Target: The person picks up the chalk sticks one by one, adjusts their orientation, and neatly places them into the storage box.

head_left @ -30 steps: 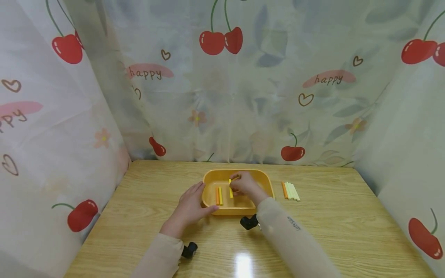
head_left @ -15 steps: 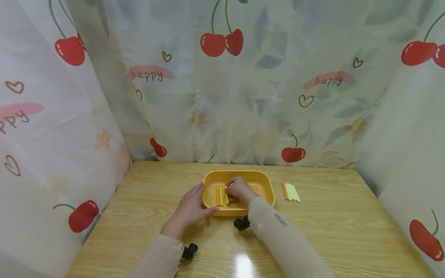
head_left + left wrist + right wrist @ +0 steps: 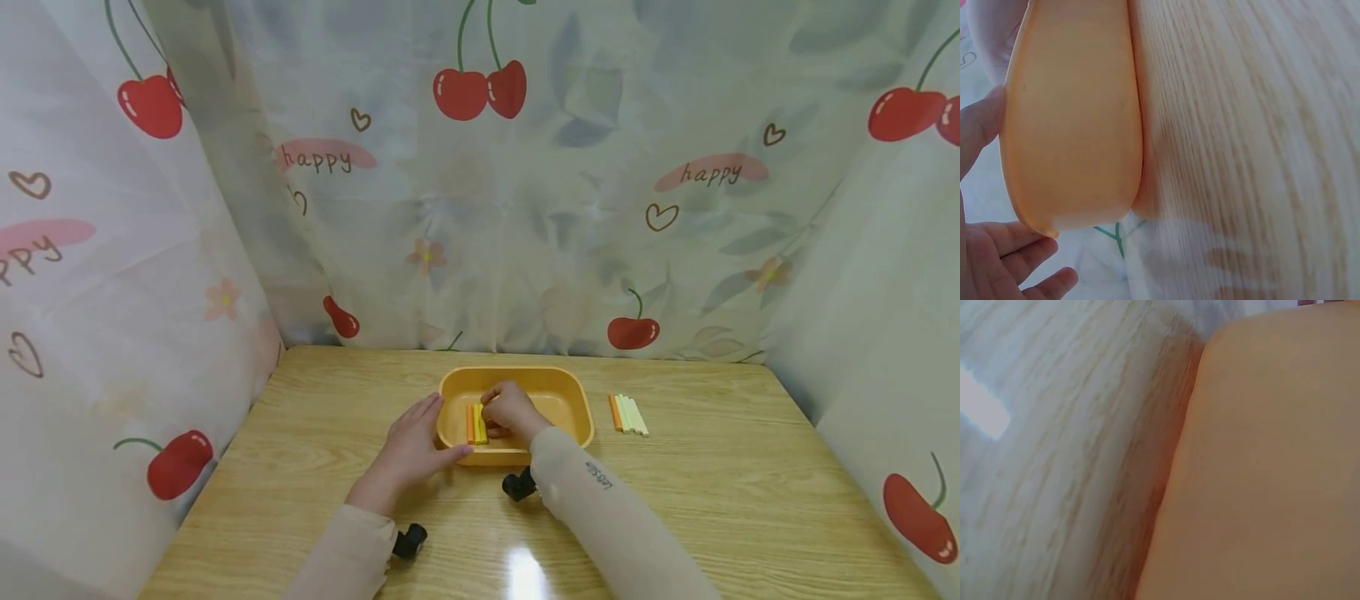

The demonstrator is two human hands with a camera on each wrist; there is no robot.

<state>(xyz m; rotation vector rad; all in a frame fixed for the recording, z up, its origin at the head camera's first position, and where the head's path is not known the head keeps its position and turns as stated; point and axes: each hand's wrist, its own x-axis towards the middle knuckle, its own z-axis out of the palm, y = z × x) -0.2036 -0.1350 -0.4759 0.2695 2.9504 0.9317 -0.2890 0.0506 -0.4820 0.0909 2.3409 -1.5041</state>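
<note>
A yellow-orange plastic tray [image 3: 551,457] stands on the table in the head view. My left hand [image 3: 408,442] rests on its left end, fingers along the left rim and thumb at the front rim. In the left wrist view, the fairly straight fingertips [image 3: 1029,256] touch the rim. My right hand [image 3: 513,410] reaches inside and pinches a yellow chalk stick [image 3: 483,435], partly covered by the fingers. This stick lies against another yellow chalk stick [image 3: 476,427], beside an orange chalk stick [image 3: 470,427]. The right wrist view shows only the tray's outer wall [image 3: 1260,462] and the tabletop.
To the right of the tray, an orange chalk stick [image 3: 615,413] and several pale yellow chalk sticks [image 3: 632,415] lie side by side on the wooden table [image 3: 712,483]. A cherry-patterned curtain [image 3: 525,250] encloses the back and sides.
My right hand has moved left and slightly toward me inside the tray, bringing the yellow chalk stick up against the two sticks there. The left hand has stayed at the rim.
</note>
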